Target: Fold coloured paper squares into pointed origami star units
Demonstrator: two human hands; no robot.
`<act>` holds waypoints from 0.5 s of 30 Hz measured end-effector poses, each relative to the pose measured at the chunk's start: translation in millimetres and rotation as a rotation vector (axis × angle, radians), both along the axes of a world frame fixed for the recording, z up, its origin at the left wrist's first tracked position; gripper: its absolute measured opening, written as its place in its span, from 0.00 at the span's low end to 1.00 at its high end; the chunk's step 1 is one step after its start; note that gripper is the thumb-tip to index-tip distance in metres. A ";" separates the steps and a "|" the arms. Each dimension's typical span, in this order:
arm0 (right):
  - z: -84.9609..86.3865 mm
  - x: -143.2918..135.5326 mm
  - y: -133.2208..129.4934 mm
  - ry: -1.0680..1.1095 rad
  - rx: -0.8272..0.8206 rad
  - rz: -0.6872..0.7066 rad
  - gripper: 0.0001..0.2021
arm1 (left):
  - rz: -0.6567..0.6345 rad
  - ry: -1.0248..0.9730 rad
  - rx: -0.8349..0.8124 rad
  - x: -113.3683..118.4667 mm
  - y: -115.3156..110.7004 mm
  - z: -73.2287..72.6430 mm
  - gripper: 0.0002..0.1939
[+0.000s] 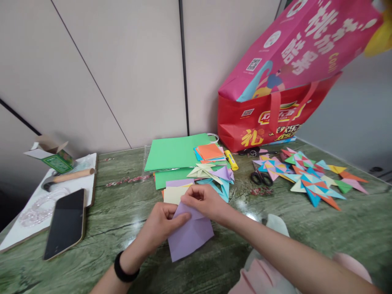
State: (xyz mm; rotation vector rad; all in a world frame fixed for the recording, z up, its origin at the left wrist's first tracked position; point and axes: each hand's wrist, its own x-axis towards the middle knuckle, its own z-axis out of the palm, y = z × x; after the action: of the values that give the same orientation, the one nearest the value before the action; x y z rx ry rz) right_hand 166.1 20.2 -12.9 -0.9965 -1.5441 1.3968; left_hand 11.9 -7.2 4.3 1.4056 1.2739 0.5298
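Observation:
A sheet of purple paper [191,239] is held up over the table between both hands, with a crease across it. My left hand [163,222] grips its left edge, the thumb lying on the front. At the top edge my right hand [206,200] pinches the paper between thumb and fingers. Just behind the hands lies a pale yellow sheet [173,194], partly covered by them. Close by are folded origami pieces in pale green [203,169], purple [223,174] and light blue [225,190].
Green sheets [177,151] and small orange squares [211,151] lie behind. To the right are a yellow glue stick [231,160], black scissors [261,177], colourful paper stars [315,185] and a red bag [245,122]. A phone [65,222], a wooden-handled tool [73,175] and a small box [56,159] are left.

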 end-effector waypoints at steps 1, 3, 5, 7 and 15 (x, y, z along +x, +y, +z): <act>-0.2 0.2 -0.2 -0.016 0.032 -0.013 0.11 | 0.001 -0.007 -0.005 0.2 -0.4 -0.1 0.21; -0.5 0.6 -0.4 -0.045 0.094 -0.037 0.11 | 0.009 -0.030 -0.018 0.5 -1.1 -0.5 0.21; -0.9 0.8 -0.3 -0.061 0.114 -0.052 0.11 | 0.026 -0.060 -0.034 0.3 -1.5 -1.0 0.20; -1.4 1.0 0.5 -0.058 0.103 -0.041 0.10 | 0.047 -0.087 -0.044 -0.6 -1.2 -1.5 0.19; -5.0 0.0 3.5 -0.075 0.057 -0.027 0.09 | 0.199 -0.177 -0.041 -4.6 3.7 -1.8 0.17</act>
State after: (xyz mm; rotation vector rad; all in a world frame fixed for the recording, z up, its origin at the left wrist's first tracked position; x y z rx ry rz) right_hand 166.1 23.7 -17.9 -1.0416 -1.6103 1.3036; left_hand 7.3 -3.5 2.4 1.1771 1.2802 0.7426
